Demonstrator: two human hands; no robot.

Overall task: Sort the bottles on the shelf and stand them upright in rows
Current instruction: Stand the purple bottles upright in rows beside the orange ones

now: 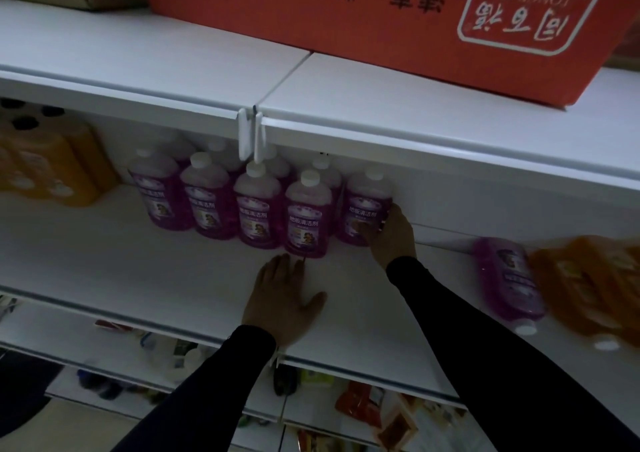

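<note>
Red carton (pixel 398 25) on top shelf, contents unseen. White middle shelf (pixel 138 261) holds purple bottles (pixel 256 209), upright in rows, caps up. One purple bottle (pixel 507 281) lies flat at right beside orange bottles (pixel 588 285), cap toward front edge. Right hand (pixel 393 236) wraps rightmost upright bottle (pixel 365 212). Left hand (pixel 284 295) flat on shelf, fingers spread.

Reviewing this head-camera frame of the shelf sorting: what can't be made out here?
- Back-row purple bottles: front row and the upper shelf edge hide them; count unclear.
- Right hand grip on the rightmost upright purple bottle: fingers hidden behind it.
- Lying orange bottles: blurred, cut by the right edge.
- Orange bottles at left: blurred, labels unreadable.
- Lower shelf items: dark, too small.
</note>
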